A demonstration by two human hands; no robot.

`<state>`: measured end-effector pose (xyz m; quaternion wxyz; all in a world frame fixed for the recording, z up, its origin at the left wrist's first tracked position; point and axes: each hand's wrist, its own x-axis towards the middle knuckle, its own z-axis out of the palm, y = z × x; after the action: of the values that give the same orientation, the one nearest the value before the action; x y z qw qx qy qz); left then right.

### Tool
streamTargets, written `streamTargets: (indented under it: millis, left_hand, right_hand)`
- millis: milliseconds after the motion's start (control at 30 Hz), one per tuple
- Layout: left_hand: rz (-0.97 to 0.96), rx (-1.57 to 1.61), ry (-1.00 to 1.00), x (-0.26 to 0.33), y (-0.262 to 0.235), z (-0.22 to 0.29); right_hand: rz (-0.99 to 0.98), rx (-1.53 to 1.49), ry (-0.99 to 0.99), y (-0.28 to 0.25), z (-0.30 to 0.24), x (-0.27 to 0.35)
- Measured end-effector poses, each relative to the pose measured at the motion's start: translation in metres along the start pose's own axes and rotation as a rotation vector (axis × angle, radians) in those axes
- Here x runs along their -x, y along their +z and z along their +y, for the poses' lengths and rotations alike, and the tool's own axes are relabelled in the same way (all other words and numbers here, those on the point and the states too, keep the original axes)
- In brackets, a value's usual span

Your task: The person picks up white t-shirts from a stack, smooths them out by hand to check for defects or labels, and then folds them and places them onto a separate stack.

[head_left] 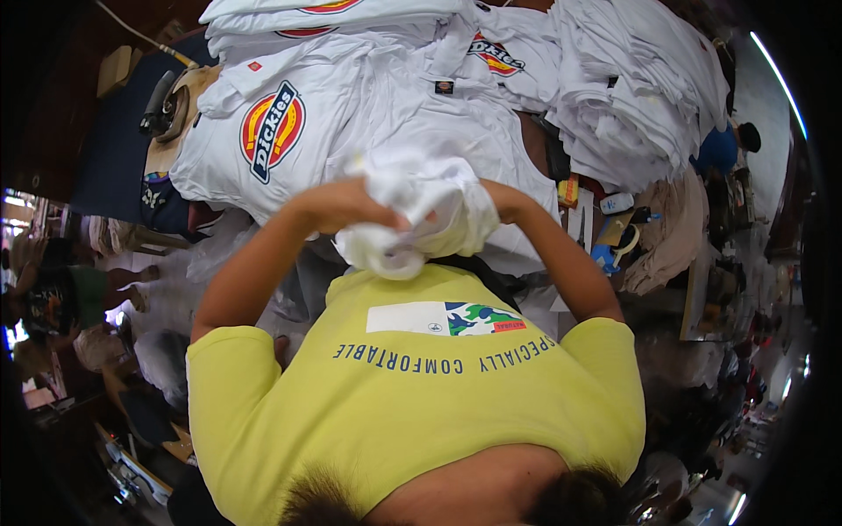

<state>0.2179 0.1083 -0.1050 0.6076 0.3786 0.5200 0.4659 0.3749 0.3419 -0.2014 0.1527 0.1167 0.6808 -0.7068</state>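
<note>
Bright, even light on the centre; edges bend and darken (fisheye rim), with slight motion blur throughout.

Bunched cloth (412,219) at frame centre, gripped between left hand (346,203) and right hand (491,200), above the shirt chest. Behind it, toward the top, a spread T-shirt (351,123) lying on the table. Stacked folded shirts (631,79) at upper right. Iron (160,105) at upper left, beside the spread shirt. Tape dispenser (614,250) at right, below the stack.
</note>
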Motion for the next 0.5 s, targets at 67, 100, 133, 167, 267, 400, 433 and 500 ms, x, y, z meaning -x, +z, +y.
streamTargets:
  millis: [67,100,133,167,267,400,433,500]
  left_hand:
    - [0.212,0.260,0.187,0.021,-0.067,-0.005]
    - [0.214,0.550,0.485,0.038,-0.096,-0.008]
    - [0.111,0.581,0.733,0.035,-0.074,0.030]
    - [0.171,0.449,0.737,0.044,-0.085,0.021]
    - [0.306,-0.329,0.663,0.040,-0.072,0.047]
    - [0.514,-0.437,1.236,0.089,-0.131,0.093]
    - [0.621,-0.823,1.280,0.095,-0.153,0.108]
    - [0.782,-1.590,1.314,0.093,-0.197,0.145]
  right_hand:
    - [-0.137,0.820,-0.578,-0.048,-0.013,0.022]
    - [0.035,0.080,-0.268,-0.065,-0.020,0.037]
    - [0.065,-0.163,-0.242,-0.076,-0.046,0.053]
    - [0.081,-0.173,-0.374,-0.057,-0.080,0.061]
    - [0.098,-0.002,-0.648,-0.036,-0.154,0.093]
    - [0.310,0.417,-0.698,-0.067,-0.191,0.135]
    - [0.476,0.502,-0.722,-0.058,-0.203,0.132]
    - [0.583,0.878,-0.630,-0.091,-0.210,0.118]
